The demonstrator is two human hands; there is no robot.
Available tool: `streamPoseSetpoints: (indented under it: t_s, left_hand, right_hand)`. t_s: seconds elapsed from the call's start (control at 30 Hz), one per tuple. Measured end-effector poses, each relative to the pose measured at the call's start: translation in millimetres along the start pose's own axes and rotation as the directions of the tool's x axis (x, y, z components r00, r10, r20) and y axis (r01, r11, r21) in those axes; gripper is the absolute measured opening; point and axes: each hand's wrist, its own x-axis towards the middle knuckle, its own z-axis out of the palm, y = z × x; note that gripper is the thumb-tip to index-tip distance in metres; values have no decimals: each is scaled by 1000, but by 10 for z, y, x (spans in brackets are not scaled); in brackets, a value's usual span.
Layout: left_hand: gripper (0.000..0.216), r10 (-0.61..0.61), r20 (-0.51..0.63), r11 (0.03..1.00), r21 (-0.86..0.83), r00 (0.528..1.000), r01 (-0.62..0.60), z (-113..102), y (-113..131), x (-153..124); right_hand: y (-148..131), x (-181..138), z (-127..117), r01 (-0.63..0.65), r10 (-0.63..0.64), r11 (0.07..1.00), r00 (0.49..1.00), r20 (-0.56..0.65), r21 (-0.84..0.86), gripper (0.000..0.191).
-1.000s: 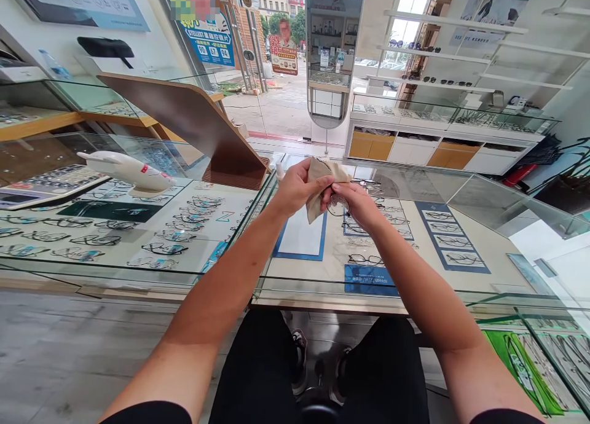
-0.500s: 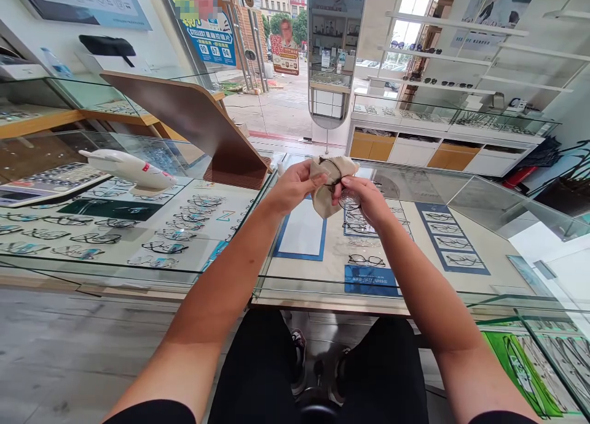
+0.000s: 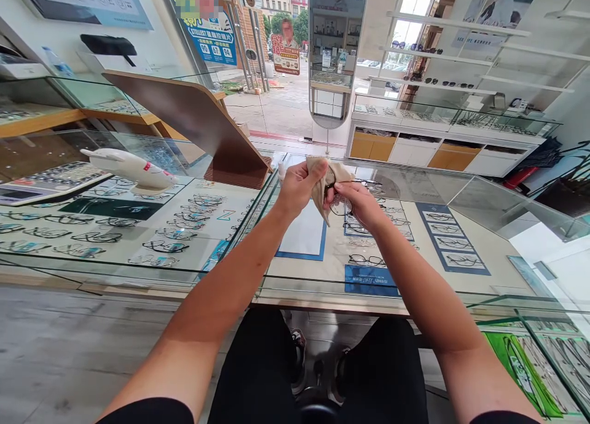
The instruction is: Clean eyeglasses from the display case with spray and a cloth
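My left hand (image 3: 297,187) is closed on a beige cloth (image 3: 319,190), its thumb pressing the fabric at the top. The cloth is folded about one side of a pair of eyeglasses (image 3: 342,210) and hangs down to a point. My right hand (image 3: 358,201) pinches the thin dark frame of the glasses near its middle, with one lens showing below the fingers. The other lens is hidden behind the cloth and fingers. Both hands are held together above the glass counter (image 3: 299,289).
Under the counter glass lie several eyeglass frames (image 3: 366,260) and a blue-edged white board (image 3: 302,230). To the left are a white rocket-shaped object (image 3: 129,169) and a tilted brown board (image 3: 193,113). An oval mirror (image 3: 336,55) stands beyond, and a small white bottle (image 3: 281,171) is behind my left hand.
My left hand has turned, bringing its thumb up over the cloth. The glasses have tilted, and my right hand has shifted slightly left and down with them.
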Motion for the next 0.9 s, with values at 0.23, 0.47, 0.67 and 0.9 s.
streamPoseSetpoints:
  t_s: [0.23,0.47,0.67,0.9]
  left_hand:
    - [50,-61,152,998,-17,987,64,-194,59,56]
    - [54,-40,28,999,20,999,40,-13,6,-18]
    - [67,-7,-61,998,67,998,12,-33,-30,15]
    - [58,-90,148,996,26,985,88,-240,103,60]
  right_hand:
    - [-30,-7,-126,56,-58,998,996,-65,-31,44]
    - [27,13,-8,10,-10,1000,1000,-10,-16,53]
    - [43,-5,14,0,1,999,1000,23,-39,54]
    - [-33,-17,-68,9,-7,1000,998,-69,18,47]
